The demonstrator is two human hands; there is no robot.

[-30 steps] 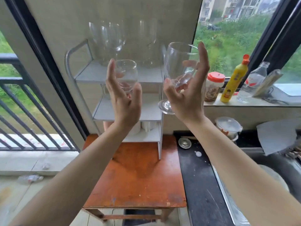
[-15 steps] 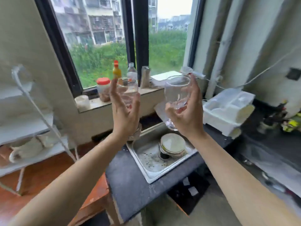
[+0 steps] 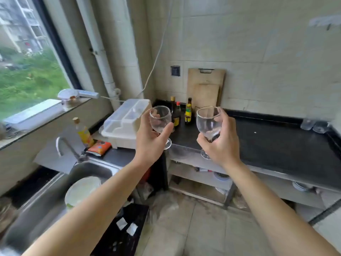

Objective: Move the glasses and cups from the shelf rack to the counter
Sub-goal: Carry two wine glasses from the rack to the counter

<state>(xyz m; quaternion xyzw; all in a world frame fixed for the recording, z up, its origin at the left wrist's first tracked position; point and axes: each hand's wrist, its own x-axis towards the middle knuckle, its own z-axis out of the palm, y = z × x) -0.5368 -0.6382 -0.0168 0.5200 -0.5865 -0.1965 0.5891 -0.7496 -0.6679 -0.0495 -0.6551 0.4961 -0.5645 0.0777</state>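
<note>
My left hand (image 3: pixel 150 140) grips a small clear wine glass (image 3: pixel 159 118) by its bowl and holds it upright in the air near the counter's left end. A larger clear wine glass (image 3: pixel 208 121) is gripped the same way by my right hand (image 3: pixel 219 145), its foot showing below my palm. Both glasses hang over the front edge of the black counter (image 3: pixel 276 145), which stretches to the right. Two clear glasses (image 3: pixel 313 125) stand on the counter's far right end. The shelf rack is out of view.
Sauce bottles (image 3: pixel 181 112) and wooden cutting boards (image 3: pixel 205 87) stand at the counter's back left corner. A white plastic dish box (image 3: pixel 127 120) sits left of them. A steel sink (image 3: pixel 60 196) with a plate and a tap lies lower left. Open shelves run under the counter.
The view has swung right, from the shelf rack past the sink to the black counter. Both hands carried their glasses along and have lowered a little.
</note>
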